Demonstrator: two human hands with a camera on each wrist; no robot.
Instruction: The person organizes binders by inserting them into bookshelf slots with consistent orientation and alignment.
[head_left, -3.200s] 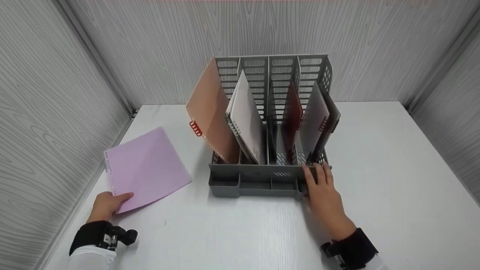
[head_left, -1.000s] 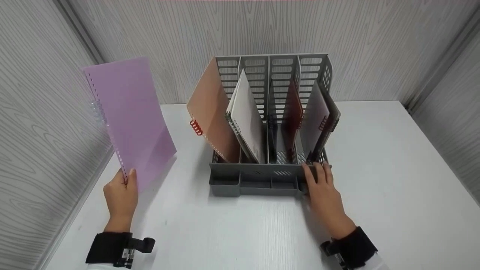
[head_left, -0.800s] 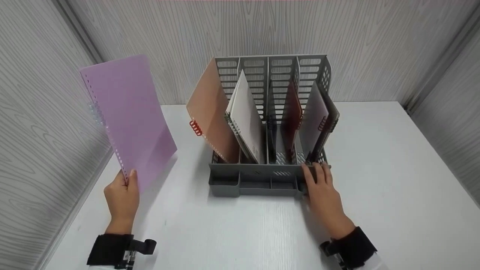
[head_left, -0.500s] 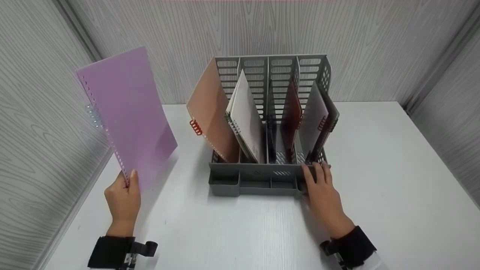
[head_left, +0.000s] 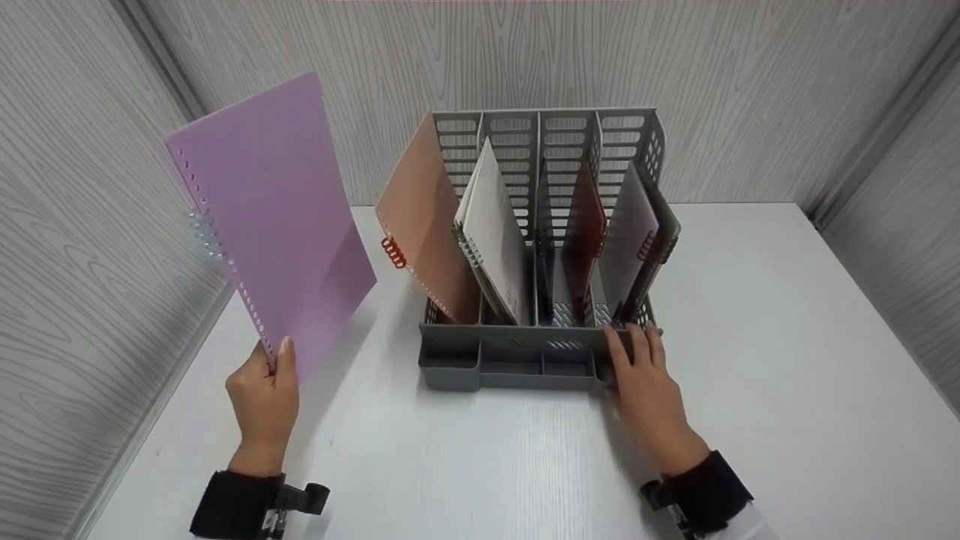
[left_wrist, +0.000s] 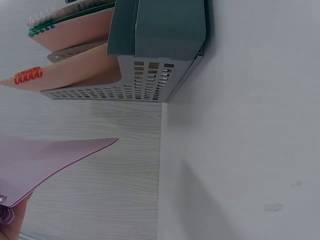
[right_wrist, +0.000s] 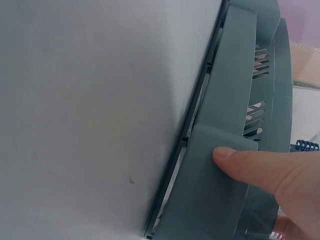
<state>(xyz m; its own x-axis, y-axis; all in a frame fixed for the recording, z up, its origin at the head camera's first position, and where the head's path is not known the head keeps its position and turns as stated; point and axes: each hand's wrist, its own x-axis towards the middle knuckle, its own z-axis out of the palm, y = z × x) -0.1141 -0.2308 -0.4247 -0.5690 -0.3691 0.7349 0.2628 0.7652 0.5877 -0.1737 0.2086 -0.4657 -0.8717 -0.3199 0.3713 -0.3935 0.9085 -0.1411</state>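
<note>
My left hand [head_left: 264,401] grips the lower spine corner of a purple spiral notebook [head_left: 281,217] between thumb and fingers. The notebook stands raised and tilted above the table, its clear coil [head_left: 204,234] facing left. In the left wrist view, part of the purple notebook [left_wrist: 45,162] and a bit of the hand show at the lower left. My right hand [head_left: 651,397] holds the front right of a grey file organizer [head_left: 517,337]. Its fingers lie over the rim, and in the right wrist view the thumb [right_wrist: 240,162] presses the front face.
Slots of the organizer hold a peach notebook [head_left: 427,225] with a red coil, white notebooks [head_left: 495,232], a dark red notebook [head_left: 585,236], and a pale notebook [head_left: 630,240] beside a dark one. Small trays line the organizer's front. Grey wood-grain walls bound the white table [head_left: 787,337].
My left hand has lifted the purple notebook off the table and turned it upright. Over the last half second it drifts right and slightly up. My right hand stays on the organizer.
</note>
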